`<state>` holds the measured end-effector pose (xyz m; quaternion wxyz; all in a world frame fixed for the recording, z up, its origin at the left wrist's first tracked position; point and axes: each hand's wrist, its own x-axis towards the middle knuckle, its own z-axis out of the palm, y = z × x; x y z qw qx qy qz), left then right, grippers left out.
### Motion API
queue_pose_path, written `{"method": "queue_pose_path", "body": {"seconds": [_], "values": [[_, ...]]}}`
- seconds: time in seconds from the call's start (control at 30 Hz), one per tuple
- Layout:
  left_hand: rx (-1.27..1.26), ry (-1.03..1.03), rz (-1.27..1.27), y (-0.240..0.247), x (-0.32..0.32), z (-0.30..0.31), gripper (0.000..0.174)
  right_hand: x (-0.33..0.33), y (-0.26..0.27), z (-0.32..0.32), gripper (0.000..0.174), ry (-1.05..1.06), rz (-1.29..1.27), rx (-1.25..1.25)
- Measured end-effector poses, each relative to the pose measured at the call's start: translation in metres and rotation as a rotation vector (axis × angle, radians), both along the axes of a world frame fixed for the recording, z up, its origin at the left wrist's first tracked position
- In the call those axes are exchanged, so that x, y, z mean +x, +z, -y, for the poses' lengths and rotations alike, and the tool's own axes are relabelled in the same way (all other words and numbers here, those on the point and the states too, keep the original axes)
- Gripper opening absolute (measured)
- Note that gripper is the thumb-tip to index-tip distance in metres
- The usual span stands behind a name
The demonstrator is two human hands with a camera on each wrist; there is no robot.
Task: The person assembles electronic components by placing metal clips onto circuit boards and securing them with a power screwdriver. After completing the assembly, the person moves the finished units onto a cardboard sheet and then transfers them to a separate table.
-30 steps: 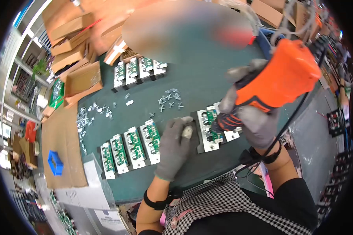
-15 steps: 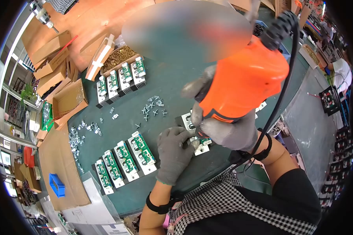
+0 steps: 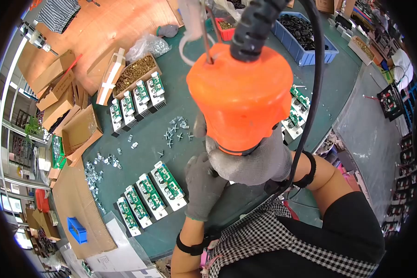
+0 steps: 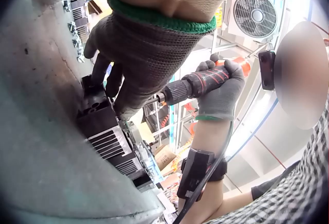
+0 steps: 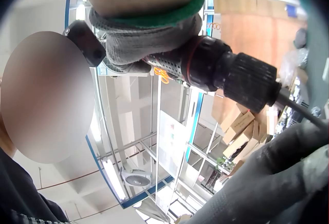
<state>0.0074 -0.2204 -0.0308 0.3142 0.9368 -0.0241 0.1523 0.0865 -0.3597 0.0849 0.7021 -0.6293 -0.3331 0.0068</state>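
Note:
My gloved right hand [image 3: 259, 164] grips an orange and black electric screwdriver [image 3: 241, 97], held upright near the body. Its bit [image 5: 302, 112] points down close beside the fingers of my gloved left hand [image 3: 204, 185]. In the left wrist view, my left hand [image 4: 149, 54] holds the end of a black finned heat sink [image 4: 105, 136], fingers at one side and thumb near the bit. A green circuit board edge [image 4: 134, 134] shows along this heat sink. From the head view, the screwdriver and right hand hide most of that piece.
Heat sinks with boards [image 3: 148, 194] stand in a row front left, others [image 3: 136, 99] at the back and right [image 3: 294, 113]. Small metal clips [image 3: 93, 178] and cross-shaped pieces [image 3: 176, 132] lie loose. A brass-filled box [image 3: 136, 74] and blue bin [image 3: 326, 56] stand behind. The screwdriver's cable [image 3: 317, 83] hangs at right.
The screwdriver has swung from tilted to upright and moved left, over the piece beside my left hand. My left hand has shifted right, toward that piece. The head view has turned.

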Motion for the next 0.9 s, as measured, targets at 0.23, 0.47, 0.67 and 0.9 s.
{"method": "queue_pose_path", "body": {"seconds": [0.23, 0.47, 0.67, 0.9], "values": [[-0.040, -0.009, 0.003, -0.009, 0.000, 0.001, 0.028, 0.006, 0.006, 0.000, 0.053, 0.003, 0.200, -0.015], [0.182, -0.060, -0.123, 0.055, 0.016, -0.005, 0.061, 0.039, 0.032, 0.022, 0.050, 0.102, 0.152, 0.254], [0.415, -0.393, -0.161, 0.033, 0.033, 0.019, 0.103, 0.060, 0.030, 0.039, 0.070, -0.136, 0.210, 0.052], [0.722, -0.188, -0.445, 0.076, -0.004, -0.019, 0.090, 0.075, 0.019, 0.059, 0.060, -0.178, 0.083, 0.229]]}}
